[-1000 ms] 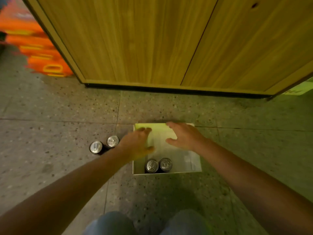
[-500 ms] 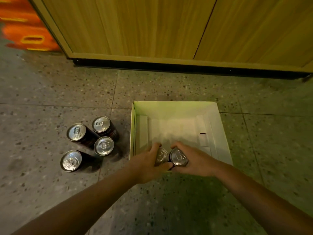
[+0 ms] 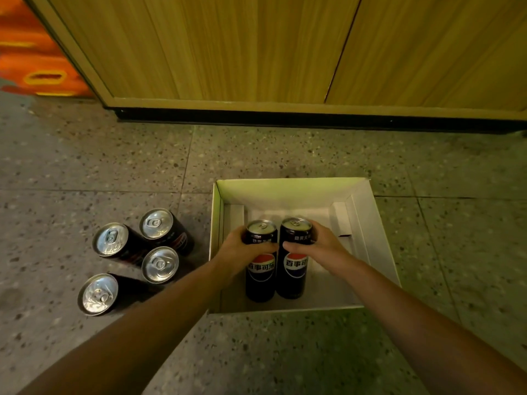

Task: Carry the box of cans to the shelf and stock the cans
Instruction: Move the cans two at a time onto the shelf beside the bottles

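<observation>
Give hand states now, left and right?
Left hand: closed on the left can.
Right hand: closed on the right can.

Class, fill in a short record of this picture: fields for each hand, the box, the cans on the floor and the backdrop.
left hand: grips left can
right hand: grips right can
box: white, open, on floor; only the two held cans over it
floor cans: four upright, left of box
backdrop: wooden cabinet

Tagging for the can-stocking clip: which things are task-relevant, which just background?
Job: left hand on left can; right hand on right can; box; four cans on floor.
Background: wooden cabinet; orange crates.
</observation>
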